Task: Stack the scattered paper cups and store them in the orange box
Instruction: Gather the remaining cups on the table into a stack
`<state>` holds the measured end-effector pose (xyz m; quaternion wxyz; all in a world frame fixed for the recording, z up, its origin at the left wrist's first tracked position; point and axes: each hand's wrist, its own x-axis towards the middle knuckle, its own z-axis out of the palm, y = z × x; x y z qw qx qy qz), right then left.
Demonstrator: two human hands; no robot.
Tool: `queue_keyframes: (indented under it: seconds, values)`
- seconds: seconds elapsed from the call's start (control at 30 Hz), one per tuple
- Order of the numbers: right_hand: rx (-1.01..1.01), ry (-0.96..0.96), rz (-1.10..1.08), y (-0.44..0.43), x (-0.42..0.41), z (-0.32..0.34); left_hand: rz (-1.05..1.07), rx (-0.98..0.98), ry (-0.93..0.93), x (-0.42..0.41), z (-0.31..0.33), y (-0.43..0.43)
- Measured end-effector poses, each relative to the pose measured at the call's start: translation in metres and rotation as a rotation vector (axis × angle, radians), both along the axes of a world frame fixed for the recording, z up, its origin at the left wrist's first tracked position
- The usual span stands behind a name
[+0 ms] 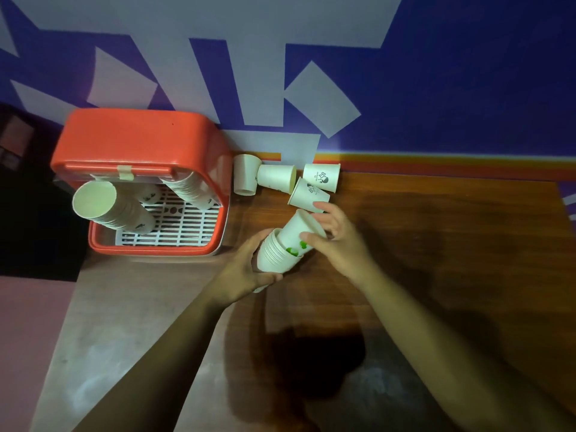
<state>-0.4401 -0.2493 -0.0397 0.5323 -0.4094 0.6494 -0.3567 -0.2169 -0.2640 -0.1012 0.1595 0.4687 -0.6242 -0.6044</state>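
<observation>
At frame centre, the left hand gripped the nested cup stack while the right hand pinched a green-printed paper cup, best pushed straight along the stack's axis to seat fully.

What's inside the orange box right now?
Inside the orange box, two stacks of paper cups, left and right, lean on a white grid tray. The raised lid hides the back.

Both bare forearms reach forward, converging. The left hand curls palm-up, fingers and thumb closed around its load; the right hand pinches with thumb and fingertips.
</observation>
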Motion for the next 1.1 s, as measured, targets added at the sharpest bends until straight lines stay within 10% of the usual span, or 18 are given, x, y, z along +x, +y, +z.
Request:
queue_keyframes:
  seconds: [0.2,0.4,0.63,1.1]
  values:
    - [0.064,0.103,0.298,-0.009,0.022,-0.014,0.157,0.033,0.017,0.009,-0.001,0.005]
    - [-0.144,0.824,0.194,-0.068,0.008,-0.044,0.235,0.067,0.027,0.028,-0.01,0.009]
    - [0.002,1.11,0.43,-0.083,0.012,-0.076,0.297,0.106,0.028,0.045,-0.016,0.011]
    - [0.089,0.109,0.066,-0.064,0.023,-0.034,0.326,0.09,-0.058,0.041,-0.015,0.003]
